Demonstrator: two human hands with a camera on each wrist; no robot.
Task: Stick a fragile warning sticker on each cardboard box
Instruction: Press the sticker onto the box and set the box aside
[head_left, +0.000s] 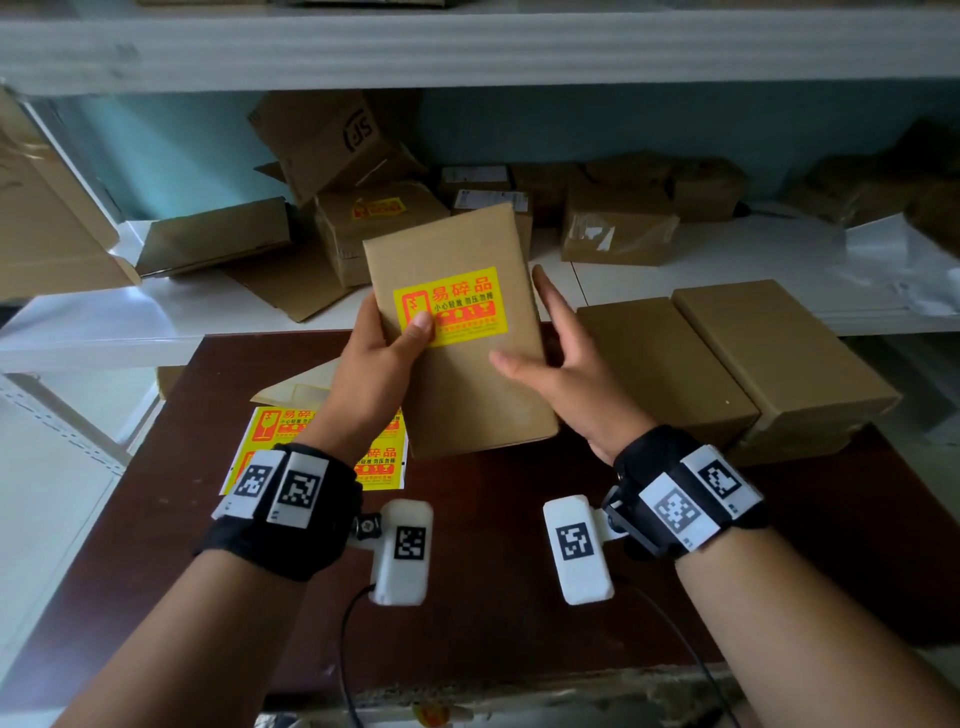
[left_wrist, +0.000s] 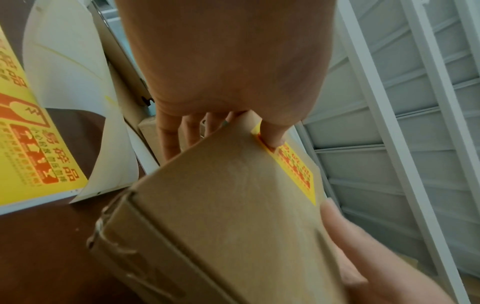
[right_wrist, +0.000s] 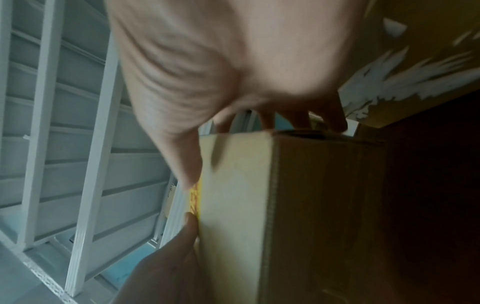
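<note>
Left hand (head_left: 375, 364) grips the cardboard box (head_left: 470, 374) above the brown table (head_left: 493, 623), thumb on its yellow fragile sticker (head_left: 451, 305); right hand (head_left: 563, 371) holds the right edge, fingers nearly straight. Left wrist view alone shows fingers (left_wrist: 168, 139) curled beneath. Sticker sheet (head_left: 262, 436) lies left, two plain boxes (head_left: 727, 364) right.

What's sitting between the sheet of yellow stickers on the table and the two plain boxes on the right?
In the head view, the held box with its sticker lies between the sticker sheet and the plain boxes, gripped by the left hand.
</note>
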